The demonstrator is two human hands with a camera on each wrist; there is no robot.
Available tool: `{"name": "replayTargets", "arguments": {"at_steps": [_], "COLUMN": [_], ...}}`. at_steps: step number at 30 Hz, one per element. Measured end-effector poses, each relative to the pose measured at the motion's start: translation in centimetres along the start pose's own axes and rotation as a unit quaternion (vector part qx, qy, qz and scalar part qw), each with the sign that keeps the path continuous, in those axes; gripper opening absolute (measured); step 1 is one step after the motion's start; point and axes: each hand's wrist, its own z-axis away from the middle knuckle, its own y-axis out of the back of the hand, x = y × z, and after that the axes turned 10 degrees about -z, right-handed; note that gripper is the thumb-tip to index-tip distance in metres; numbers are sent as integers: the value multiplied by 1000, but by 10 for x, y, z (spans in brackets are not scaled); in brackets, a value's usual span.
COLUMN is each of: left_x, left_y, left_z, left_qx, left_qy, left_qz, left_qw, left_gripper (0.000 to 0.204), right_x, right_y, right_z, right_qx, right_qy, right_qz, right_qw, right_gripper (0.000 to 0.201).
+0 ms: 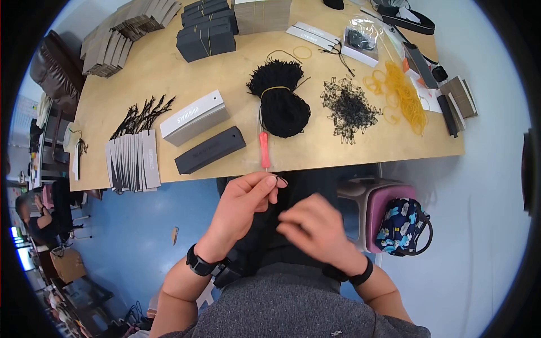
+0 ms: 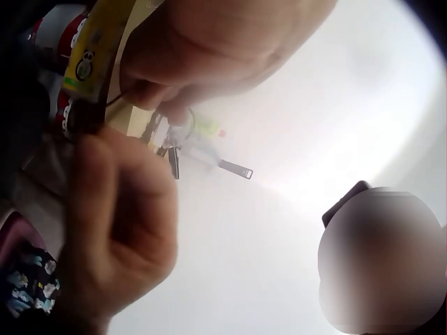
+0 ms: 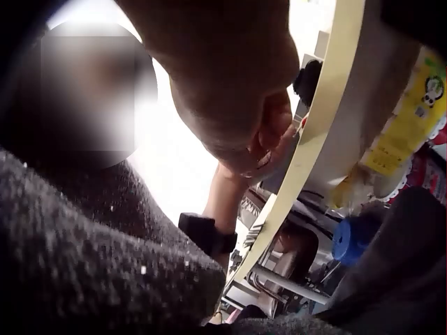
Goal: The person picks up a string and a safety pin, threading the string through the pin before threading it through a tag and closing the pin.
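Note:
In the head view, my left hand [image 1: 239,200] is raised just in front of the table edge, thumb and fingertips pinching a thin black cord [image 1: 283,181] that bends in a small loop. My right hand [image 1: 315,228], blurred, is lower and to its right with fingers bent. In the left wrist view, the cord runs from the left fingers [image 2: 150,91] toward the right hand [image 2: 126,216], whose thumb and forefinger come together at its end. A red-handled tool [image 1: 264,149] with a thin metal shaft lies at the table edge. Beyond it is a banded bundle of black cords [image 1: 284,112].
On the table [image 1: 214,79] lie grey tags with black cords [image 1: 132,160], a grey tag stack [image 1: 194,118], a black tag stack [image 1: 210,150], small black wire pins [image 1: 346,110] and yellow rubber bands [image 1: 406,101]. A patterned bag [image 1: 401,228] sits on a stool at right.

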Motion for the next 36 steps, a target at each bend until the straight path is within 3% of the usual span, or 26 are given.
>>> {"name": "replayTargets", "arguments": {"at_steps": [1, 3, 8, 14, 18, 20, 21, 23, 28, 30, 34, 36], "left_x": [0, -1, -4, -7, -11, -15, -14, -10, -8, -11, -12, -8], "left_y": [-1, -2, 1, 3, 9, 14, 15, 12, -4, -5, -4, -3], "left_z": [4, 10, 18, 21, 23, 23, 24, 25, 28, 29, 30, 33], "left_qx": [14, 26, 37, 36, 52, 121, 123, 94, 28, -3, 8, 23], "left_qy": [-14, -25, -38, -45, -54, -92, -91, -112, -109, -99, -112, -92], "left_qz": [-35, -69, -64, -37, -24, -124, -124, -136, -146, -116, -118, -164], "left_qw": [999, 997, 997, 998, 997, 981, 980, 980, 983, 988, 987, 982], "left_gripper": [26, 26, 26, 25, 27, 29, 29, 30, 29, 28, 27, 26], "right_x": [1, 0, 3, 11, -1, -12, -18, -27, -7, -3, 0, 5], "right_y": [9, 20, 20, -7, 4, 18, 20, 21, 17, 17, 9, 13], "right_z": [-5, -12, -18, -13, -16, -20, -20, -17, -34, -37, -38, -36], "right_qx": [62, 96, 73, 90, 84, -47, -48, -133, -69, -55, 9, -8], "right_qy": [-35, -116, -129, -78, -98, -11, -11, 22, 97, 92, 45, 25], "right_qz": [7, -30, -41, -56, -77, -33, -34, 92, 189, 172, 90, 58], "right_qw": [997, 988, 988, 991, 989, 998, 998, 987, 975, 979, 995, 998], "right_gripper": [30, 34, 31, 19, 17, 17, 17, 16, 15, 17, 19, 19]}}
